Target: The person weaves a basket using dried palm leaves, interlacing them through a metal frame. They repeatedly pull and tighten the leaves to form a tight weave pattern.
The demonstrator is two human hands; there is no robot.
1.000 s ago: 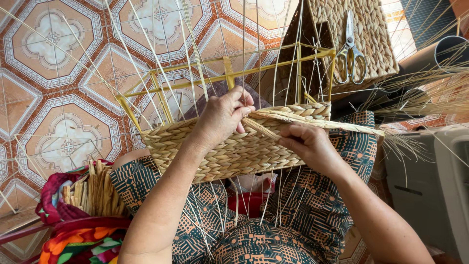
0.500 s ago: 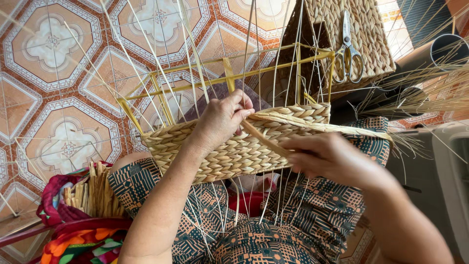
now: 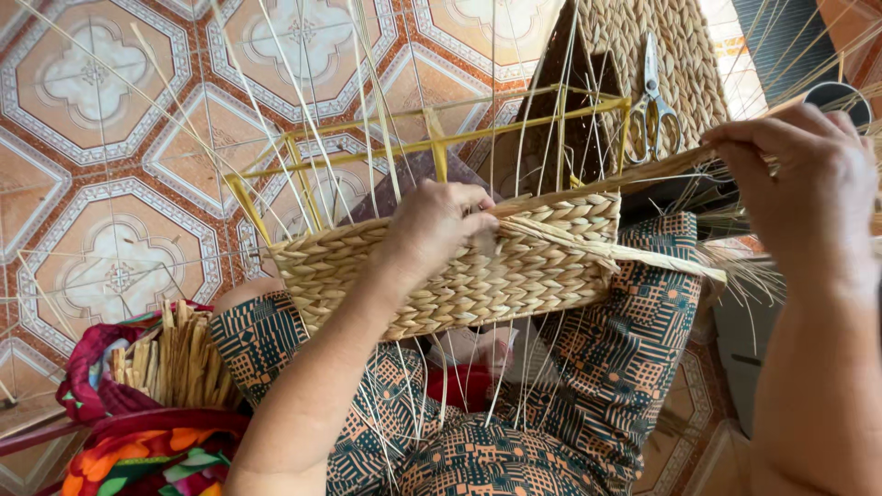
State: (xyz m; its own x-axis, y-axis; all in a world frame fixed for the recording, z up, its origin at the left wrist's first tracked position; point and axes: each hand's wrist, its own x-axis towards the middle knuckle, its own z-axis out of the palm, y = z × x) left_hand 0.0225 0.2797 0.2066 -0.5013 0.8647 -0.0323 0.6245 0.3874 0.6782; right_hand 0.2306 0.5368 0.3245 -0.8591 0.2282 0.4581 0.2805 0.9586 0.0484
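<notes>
A half-woven straw basket (image 3: 459,276) rests on my lap, built around a yellow wire frame (image 3: 432,142) with thin upright strands sticking out. My left hand (image 3: 441,225) presses on the top woven row at the basket's rim, pinching a strand there. My right hand (image 3: 808,193) is raised far to the right, gripping a long flat straw strand (image 3: 597,184) that runs taut back to the left hand. A second loose strand (image 3: 643,257) trails off the rim to the right.
A pair of scissors (image 3: 652,106) lies on a woven mat (image 3: 680,55) behind the basket. A bundle of cut straw (image 3: 175,363) sits in colourful cloth (image 3: 138,450) at lower left. Patterned floor tiles (image 3: 101,73) lie beyond.
My right hand has pulled away from the basket rim, up and to the right, drawing the strand out long and taut. The left hand has stayed on the rim.
</notes>
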